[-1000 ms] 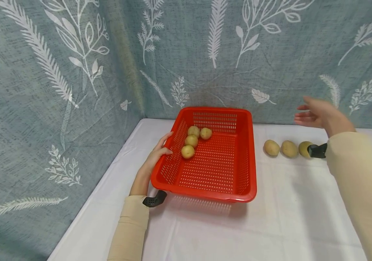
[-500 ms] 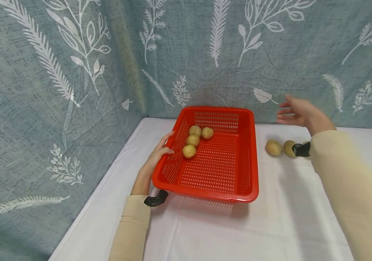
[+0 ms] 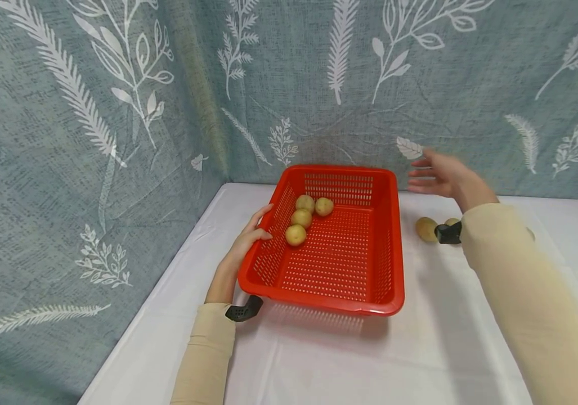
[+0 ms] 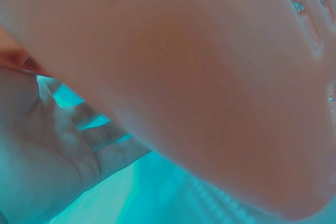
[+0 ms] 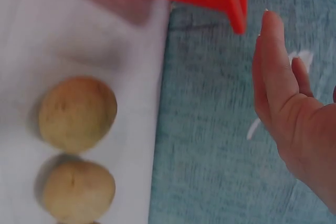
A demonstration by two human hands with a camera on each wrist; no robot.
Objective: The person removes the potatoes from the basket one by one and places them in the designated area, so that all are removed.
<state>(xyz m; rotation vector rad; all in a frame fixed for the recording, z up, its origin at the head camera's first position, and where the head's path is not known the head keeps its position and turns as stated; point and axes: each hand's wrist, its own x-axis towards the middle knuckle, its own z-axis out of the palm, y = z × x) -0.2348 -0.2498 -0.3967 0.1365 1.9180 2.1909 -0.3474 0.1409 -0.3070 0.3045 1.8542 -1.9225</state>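
A red plastic basket (image 3: 327, 253) with slotted walls sits on the white table, holding several potatoes (image 3: 301, 218) along its left side. My left hand (image 3: 242, 243) grips the basket's left rim; the left wrist view shows its palm and fingers (image 4: 118, 156) against the outside, partly hidden by the blurred basket wall. My right hand (image 3: 443, 175) hovers in the air right of the basket's back right corner, fingers extended and holding nothing. Below it, potatoes (image 3: 426, 229) lie on the table, partly covered by the right wrist and sleeve. Two potatoes (image 5: 79, 114) show in the right wrist view.
A white cloth covers the table (image 3: 309, 371). Behind and to the left hangs a grey-green curtain (image 3: 289, 84) with white leaf patterns, close to the table's back edge. Each wrist wears a small black device (image 3: 245, 310).
My right hand has swept left through the air toward the basket, its sleeve now covering more of the loose potatoes. My left hand keeps its grip on the basket.
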